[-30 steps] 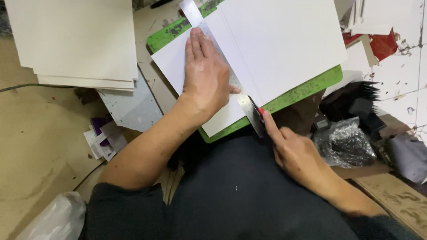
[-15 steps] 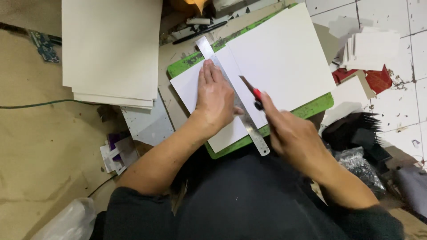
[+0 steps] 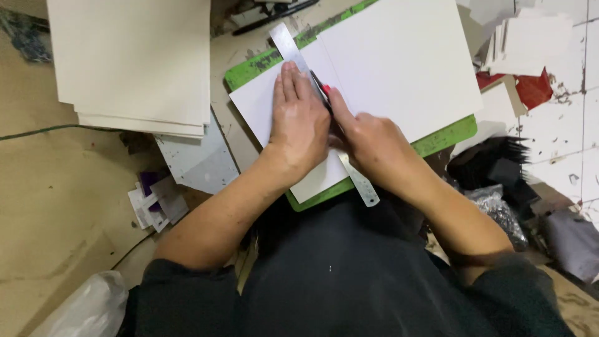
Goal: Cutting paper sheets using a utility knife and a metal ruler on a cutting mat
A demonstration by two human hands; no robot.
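Left hand (image 3: 298, 125) flat on steel ruler (image 3: 362, 184); right hand (image 3: 368, 146) fingers grip knife (image 3: 321, 89); green mat (image 3: 446, 138), tiled floor (image 3: 561, 131).

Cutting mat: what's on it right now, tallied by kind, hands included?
White card sheets: 2
Metal ruler: 1
Red-tipped knife: 1
Hands, left hand and right hand: 2
Total on the green cutting mat: 6

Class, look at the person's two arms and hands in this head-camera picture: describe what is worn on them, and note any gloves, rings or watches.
Both forearms are bare from above the elbow down. The left hand and the right hand wear no gloves, and no ring, watch or bracelet shows on the fingers or wrists. Short dark sleeves of a dark, near-black top cover the upper arms.
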